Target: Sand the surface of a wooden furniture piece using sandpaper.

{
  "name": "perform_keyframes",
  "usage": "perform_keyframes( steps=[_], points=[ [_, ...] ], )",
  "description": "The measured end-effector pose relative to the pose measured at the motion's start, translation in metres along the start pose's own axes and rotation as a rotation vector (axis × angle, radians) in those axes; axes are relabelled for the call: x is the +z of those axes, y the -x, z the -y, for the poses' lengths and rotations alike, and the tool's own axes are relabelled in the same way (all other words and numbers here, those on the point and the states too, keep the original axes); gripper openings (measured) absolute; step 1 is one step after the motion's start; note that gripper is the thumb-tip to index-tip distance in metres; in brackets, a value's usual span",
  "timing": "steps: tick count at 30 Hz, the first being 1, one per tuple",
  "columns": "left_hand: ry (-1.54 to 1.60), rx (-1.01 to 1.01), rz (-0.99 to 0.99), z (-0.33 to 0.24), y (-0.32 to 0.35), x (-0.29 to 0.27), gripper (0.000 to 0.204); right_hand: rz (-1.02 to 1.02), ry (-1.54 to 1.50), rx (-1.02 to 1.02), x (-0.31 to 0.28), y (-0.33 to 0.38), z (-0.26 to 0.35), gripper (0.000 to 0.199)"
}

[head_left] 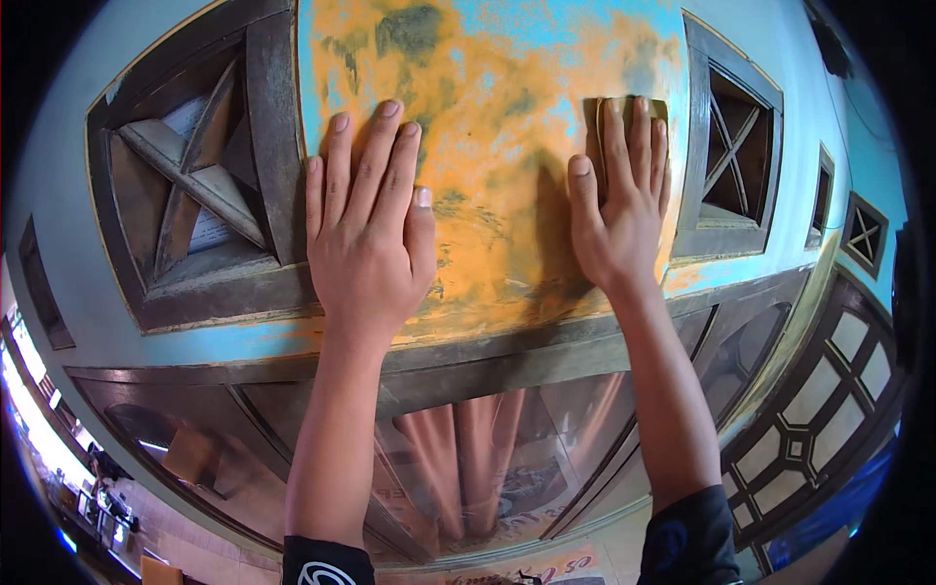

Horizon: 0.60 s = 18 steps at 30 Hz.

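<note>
A thin dark pad [658,110] sits upper right under the right hand [626,226], fingers flat and close, thumb out; the left hand [367,258] spreads its fingers on the orange wall [492,185]; the pad seems light, bendy; best held across its middle.

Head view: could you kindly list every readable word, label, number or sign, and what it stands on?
Glass panel: faint lettering, too blurred to read.
Pinkish printed surface, lower edge: red lettering, cut off, not copied out.
Left sleeve: white mark, no clear letters.
Right sleeve: dark blue mark, too dim.
</note>
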<state>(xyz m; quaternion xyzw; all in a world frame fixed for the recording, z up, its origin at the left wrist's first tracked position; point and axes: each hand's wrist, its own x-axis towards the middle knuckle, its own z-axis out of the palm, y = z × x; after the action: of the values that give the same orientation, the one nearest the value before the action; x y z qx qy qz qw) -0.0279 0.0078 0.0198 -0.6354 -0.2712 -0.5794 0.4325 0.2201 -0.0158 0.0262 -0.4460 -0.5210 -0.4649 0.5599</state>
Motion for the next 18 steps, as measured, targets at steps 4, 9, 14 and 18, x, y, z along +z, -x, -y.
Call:
perform_keyframes(
  steps=[4,9,14,18],
  points=[
    [-0.008,0.013,0.011,0.006,0.001,-0.004,0.045,0.293,-0.051,-0.243,-0.011,0.044,0.052,0.071],
    [-0.033,0.030,0.036,-0.001,0.001,0.001,0.045,-0.021,0.000,-0.076,-0.008,0.006,-0.021,0.066],
    [-0.112,0.022,0.033,-0.024,-0.010,0.006,0.046,0.065,-0.010,0.041,-0.015,0.057,0.002,0.068],
    [-0.093,0.038,0.055,-0.048,-0.019,0.020,0.050,0.056,0.044,0.043,-0.016,0.017,-0.027,0.067]
  ],
)
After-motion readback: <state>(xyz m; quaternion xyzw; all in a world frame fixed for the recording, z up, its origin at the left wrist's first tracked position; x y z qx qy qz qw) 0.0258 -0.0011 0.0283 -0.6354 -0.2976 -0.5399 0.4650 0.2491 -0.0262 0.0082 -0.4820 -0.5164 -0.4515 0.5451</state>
